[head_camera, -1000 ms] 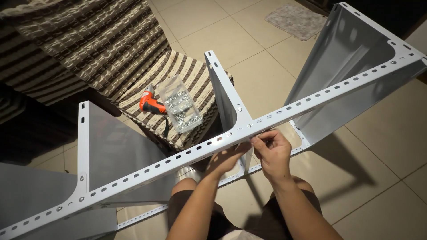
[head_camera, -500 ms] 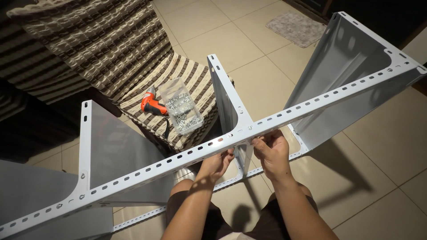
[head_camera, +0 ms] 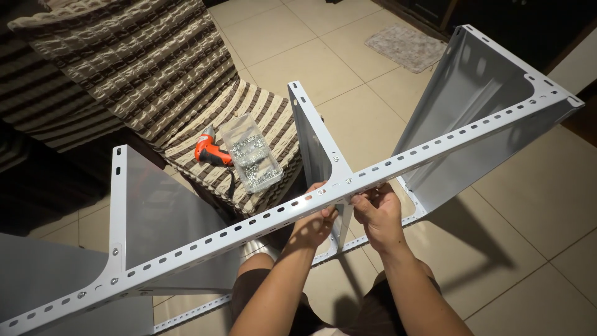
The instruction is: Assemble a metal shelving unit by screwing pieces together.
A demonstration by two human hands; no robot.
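Under the long perforated angle rail (head_camera: 435, 146), where it crosses the middle shelf panel (head_camera: 314, 143), both hands work at the joint. Screws already sit in the rail at this joint and at the left panel (head_camera: 158, 218), so the frame looks partly assembled, with this fastening seemingly unfinished. Left hand (head_camera: 314, 224) cups the rail's underside, fingers curled against it. Right hand (head_camera: 376, 211) pinches at the rail's lower edge; anything between its fingertips is hidden. An orange power screwdriver (head_camera: 208, 151) and a clear box of screws (head_camera: 252, 158) lie on the striped cushion (head_camera: 273, 112).

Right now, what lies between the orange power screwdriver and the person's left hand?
In the head view, a clear plastic box of screws lies between the orange power screwdriver and the left hand, on the striped cushion.
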